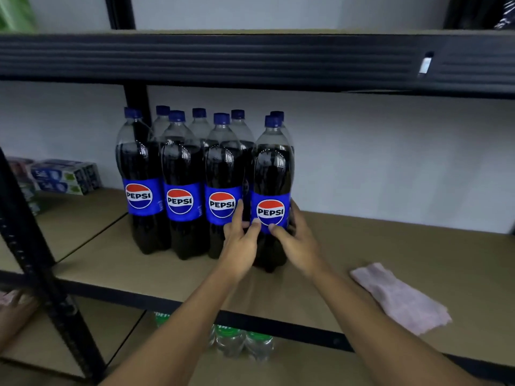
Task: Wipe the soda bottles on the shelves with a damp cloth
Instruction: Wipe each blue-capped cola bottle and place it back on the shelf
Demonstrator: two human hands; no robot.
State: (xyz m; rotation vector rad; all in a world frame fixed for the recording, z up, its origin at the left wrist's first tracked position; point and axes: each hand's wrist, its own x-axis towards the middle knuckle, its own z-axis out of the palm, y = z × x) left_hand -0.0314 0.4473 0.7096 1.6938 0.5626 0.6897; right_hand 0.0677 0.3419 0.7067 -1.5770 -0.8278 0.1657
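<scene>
Several dark Pepsi bottles with blue caps and labels stand in two rows on the middle shelf (139, 268). Both hands hold the front right bottle (271, 174) at its label. My left hand (239, 240) wraps its left side, fingers reaching between it and the neighbouring bottle (223, 174). My right hand (298, 238) curls round its right side, thumb on the label. A pale pink cloth (401, 299) lies flat on the shelf to the right, apart from both hands.
The black beam of the upper shelf (250, 59) hangs above the bottle caps. A black upright post (36, 246) stands at the left. Boxes (64, 176) sit at the far left. Green-capped bottles (242, 341) stand on the shelf below.
</scene>
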